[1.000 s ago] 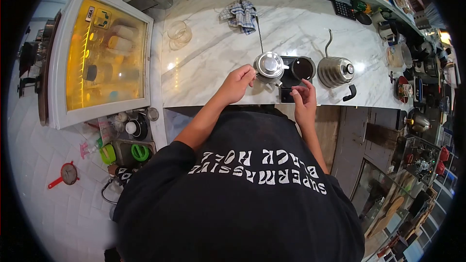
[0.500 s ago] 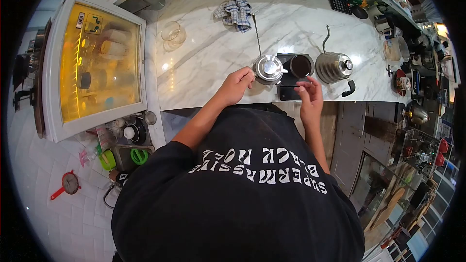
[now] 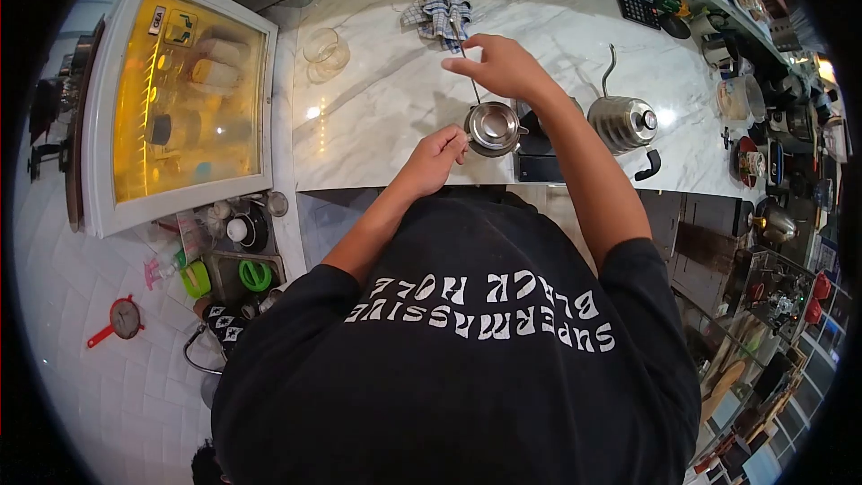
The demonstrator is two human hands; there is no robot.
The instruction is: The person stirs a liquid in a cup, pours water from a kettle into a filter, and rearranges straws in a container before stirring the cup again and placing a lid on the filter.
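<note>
From the head view, the left hand (image 3: pixel 437 157) grips the handle of a small steel pot (image 3: pixel 493 127) on the marble counter (image 3: pixel 377 117), just beside the fingers. The right hand (image 3: pixel 499 63), above the pot, pinches a thin long spoon (image 3: pixel 467 67). A gooseneck kettle (image 3: pixel 623 121) stands to the right, a checked cloth (image 3: pixel 437 14) behind, a lit display case (image 3: pixel 184 94) to the left.

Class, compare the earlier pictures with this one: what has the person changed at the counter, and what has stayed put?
The right hand left the black scale and reached up to the thin stirring rod standing in the steel pitcher. The left hand stayed at the pitcher's side; the gooseneck kettle did not move.
</note>
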